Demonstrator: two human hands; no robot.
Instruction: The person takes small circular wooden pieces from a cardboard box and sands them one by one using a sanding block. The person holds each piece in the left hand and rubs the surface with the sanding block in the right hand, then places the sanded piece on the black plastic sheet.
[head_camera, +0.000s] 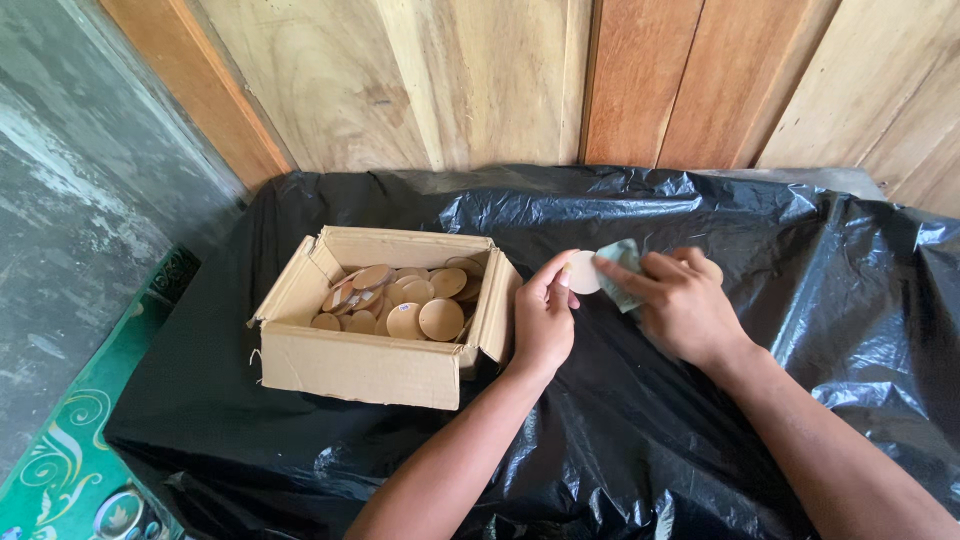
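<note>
The left hand (543, 318) pinches a pale round disc (583, 272) at its edge while the right hand (682, 302) presses a greenish cloth (622, 268) against it, just right of an open brown cardboard box (365, 365) of similar tan discs (410, 300).

Two bare forearms enter from bottom edge, no sleeves visible on either, no watch, no bracelet, no glove. Left hand (543, 318) bare, slim fingers, short nails, thumbnail showing pale; no ring visible on it. Right hand (683, 303) bare too, knuckles and back of hand facing camera, fingers uncovered, no ring seen on the shown side. Left forearm slender, narrow wrist, cut off by frame edge before the elbow. Right forearm broader in view, smooth, cut off at lower right corner. No clothing of the person shows anywhere
</note>
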